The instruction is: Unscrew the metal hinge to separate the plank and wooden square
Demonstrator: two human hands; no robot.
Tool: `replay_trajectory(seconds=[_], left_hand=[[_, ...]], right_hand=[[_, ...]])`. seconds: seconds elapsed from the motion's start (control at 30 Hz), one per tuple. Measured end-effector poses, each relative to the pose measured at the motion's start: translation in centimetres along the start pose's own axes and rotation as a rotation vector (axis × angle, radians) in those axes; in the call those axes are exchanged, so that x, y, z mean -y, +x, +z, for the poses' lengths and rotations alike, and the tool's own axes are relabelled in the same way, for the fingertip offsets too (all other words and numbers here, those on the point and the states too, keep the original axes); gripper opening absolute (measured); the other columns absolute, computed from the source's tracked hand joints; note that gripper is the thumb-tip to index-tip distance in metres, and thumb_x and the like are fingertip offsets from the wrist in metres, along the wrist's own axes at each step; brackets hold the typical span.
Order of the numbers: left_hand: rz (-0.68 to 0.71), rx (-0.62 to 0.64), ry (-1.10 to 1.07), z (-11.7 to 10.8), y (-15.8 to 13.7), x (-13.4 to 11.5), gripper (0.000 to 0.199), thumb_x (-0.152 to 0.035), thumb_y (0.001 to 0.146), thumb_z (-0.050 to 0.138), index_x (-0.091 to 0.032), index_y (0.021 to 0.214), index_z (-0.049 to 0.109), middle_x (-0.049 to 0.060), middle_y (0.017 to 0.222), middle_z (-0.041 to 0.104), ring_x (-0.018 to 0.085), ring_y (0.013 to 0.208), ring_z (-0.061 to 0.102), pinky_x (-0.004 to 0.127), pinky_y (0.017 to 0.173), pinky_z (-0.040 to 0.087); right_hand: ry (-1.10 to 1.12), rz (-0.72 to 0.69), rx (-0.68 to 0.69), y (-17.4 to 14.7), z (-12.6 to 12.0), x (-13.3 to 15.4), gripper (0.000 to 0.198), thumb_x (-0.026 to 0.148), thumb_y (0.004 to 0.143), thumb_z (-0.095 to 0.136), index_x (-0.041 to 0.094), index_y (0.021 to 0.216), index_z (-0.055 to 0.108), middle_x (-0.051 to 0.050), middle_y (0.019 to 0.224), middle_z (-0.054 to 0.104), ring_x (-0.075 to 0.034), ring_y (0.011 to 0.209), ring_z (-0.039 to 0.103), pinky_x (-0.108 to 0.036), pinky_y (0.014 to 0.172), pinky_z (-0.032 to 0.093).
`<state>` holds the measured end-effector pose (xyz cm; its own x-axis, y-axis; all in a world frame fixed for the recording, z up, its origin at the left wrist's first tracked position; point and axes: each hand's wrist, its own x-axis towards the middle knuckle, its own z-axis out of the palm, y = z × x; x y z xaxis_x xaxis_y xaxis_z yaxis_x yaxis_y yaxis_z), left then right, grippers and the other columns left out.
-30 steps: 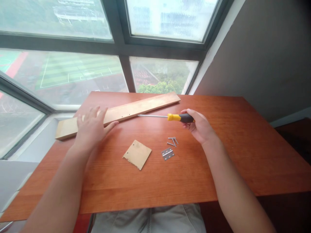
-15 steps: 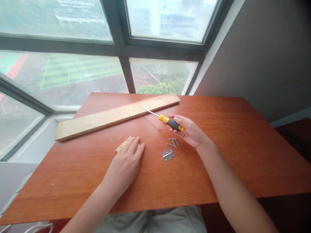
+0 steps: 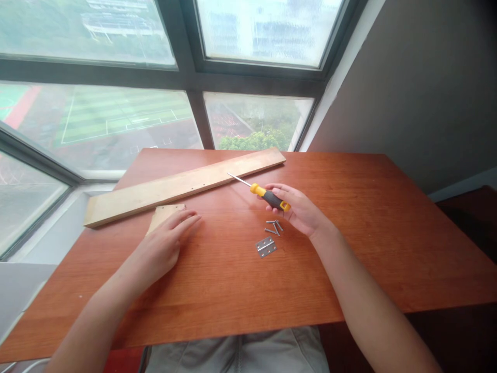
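Note:
My right hand (image 3: 297,208) is closed around the yellow and grey handle of a screwdriver (image 3: 267,197). Its metal shaft points to the far left, with the tip in front of the long board in this view. My left hand (image 3: 165,243) lies over a small wooden block (image 3: 163,214), its fingers stretched to the right and the thumb hidden; the hand appears to grip the block. Two dark holes show at the block's far edge. Below my right hand lie several loose screws (image 3: 275,227) and a silver hinge (image 3: 266,247) opened flat.
A long wooden board (image 3: 182,181) lies slantwise across the back of the table (image 3: 233,290), with two holes in its near side. Windows (image 3: 256,119) rise beyond the table, and a grey wall (image 3: 407,88) stands to the right.
My left hand has moved left and slightly away from me, and the wooden block has shifted and turned with it towards the long board. The screwdriver stays held in my right hand.

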<state>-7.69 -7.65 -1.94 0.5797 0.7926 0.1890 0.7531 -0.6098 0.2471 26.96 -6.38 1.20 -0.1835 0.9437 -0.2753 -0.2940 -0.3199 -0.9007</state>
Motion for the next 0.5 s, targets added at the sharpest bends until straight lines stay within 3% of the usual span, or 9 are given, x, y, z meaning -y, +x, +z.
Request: replay_trajectory(seconds=[0.27, 0.37, 0.5], left_hand=[[-0.009, 0.009, 0.082, 1.3, 2.1, -1.9, 0.056, -0.003, 0.080, 0.035, -0.017, 0.131, 0.055, 0.016, 0.143, 0.049, 0.032, 0.141, 0.037, 0.053, 0.111, 0.039], [0.034, -0.019, 0.094, 1.2, 3.6, -5.5, 0.053, -0.002, 0.079, 0.038, -0.013, 0.128, 0.055, 0.019, 0.142, 0.049, 0.032, 0.138, 0.040, 0.054, 0.113, 0.036], [0.360, 0.117, -0.002, 2.2, 6.1, -12.4, 0.056, -0.007, 0.081, 0.048, -0.018, 0.136, 0.050, 0.014, 0.151, 0.042, 0.029, 0.144, 0.033, 0.051, 0.117, 0.029]], right_hand=[[0.011, -0.008, -0.006, -0.1, 0.2, 0.1, 0.026, 0.034, 0.081, 0.069, 0.021, 0.103, 0.063, -0.004, 0.098, 0.069, -0.011, 0.072, 0.063, -0.020, 0.057, 0.051], [0.024, -0.040, -0.026, -0.2, 0.1, 0.2, 0.025, 0.033, 0.082, 0.067, 0.021, 0.103, 0.062, -0.005, 0.101, 0.070, -0.011, 0.071, 0.063, -0.020, 0.058, 0.050], [0.054, -0.089, -0.069, -0.1, -0.1, 0.2, 0.024, 0.030, 0.084, 0.062, 0.021, 0.106, 0.060, -0.005, 0.105, 0.071, -0.009, 0.068, 0.063, -0.020, 0.058, 0.048]])
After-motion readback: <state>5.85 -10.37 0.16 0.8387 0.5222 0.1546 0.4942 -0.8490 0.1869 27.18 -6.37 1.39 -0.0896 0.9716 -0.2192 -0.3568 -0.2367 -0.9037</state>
